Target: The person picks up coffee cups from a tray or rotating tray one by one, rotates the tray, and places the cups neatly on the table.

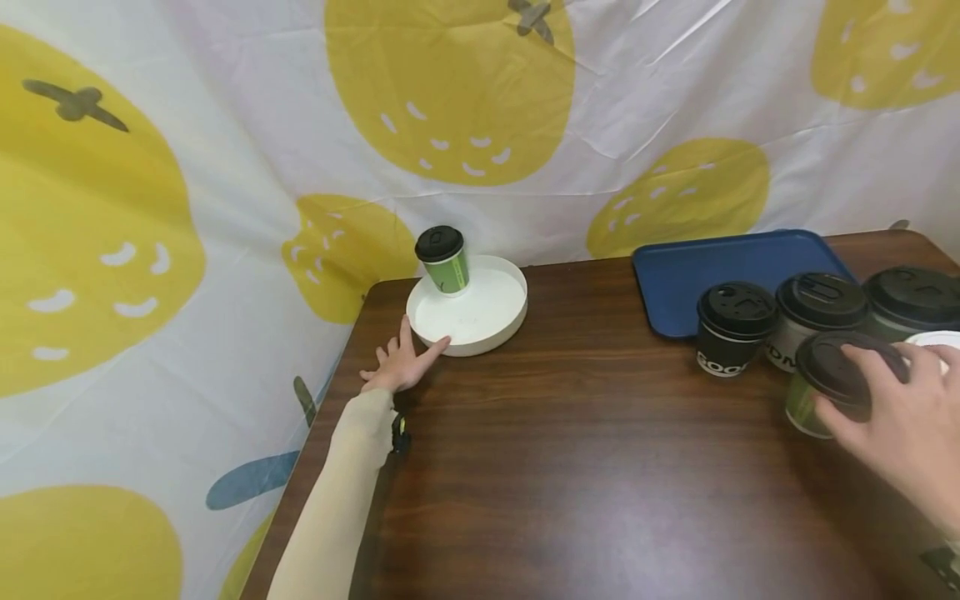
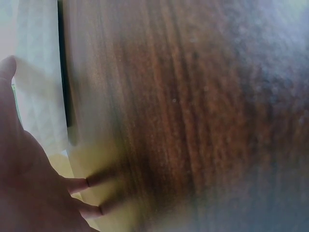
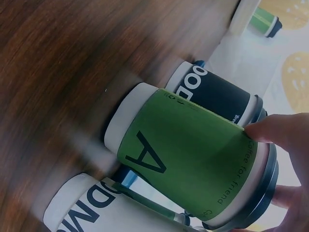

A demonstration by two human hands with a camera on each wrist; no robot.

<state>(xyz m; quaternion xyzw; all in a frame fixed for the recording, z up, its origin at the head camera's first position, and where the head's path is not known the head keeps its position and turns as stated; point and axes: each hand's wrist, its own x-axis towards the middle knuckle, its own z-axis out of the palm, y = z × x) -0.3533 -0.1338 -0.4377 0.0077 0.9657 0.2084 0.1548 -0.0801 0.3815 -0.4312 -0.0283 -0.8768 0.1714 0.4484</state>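
My left hand point(image 1: 399, 367) is at the near left side of a round white tray point(image 1: 501, 340), fingers spread, with a fingertip and the thumb right at its rim. In that tray stands a green paper coffee cup point(image 1: 450, 277) with a black lid. With my right hand point(image 1: 911, 425) I grip another green coffee cup point(image 3: 193, 150) near its black lid, thumb on one side and fingers round the other. Close beside it stand a black coffee cup point(image 1: 723, 350) and a white coffee cup point(image 3: 111, 208) with dark lettering, both black-lidded.
A blue rectangular tray point(image 1: 675, 287) lies at the back right, behind the cups. Farther right are another large black-lidded cup point(image 1: 911, 296) and a white lid point(image 1: 937, 339), partly hidden by my right hand. A fruit-patterned cloth point(image 1: 525, 212) hangs behind the brown table point(image 1: 562, 450).
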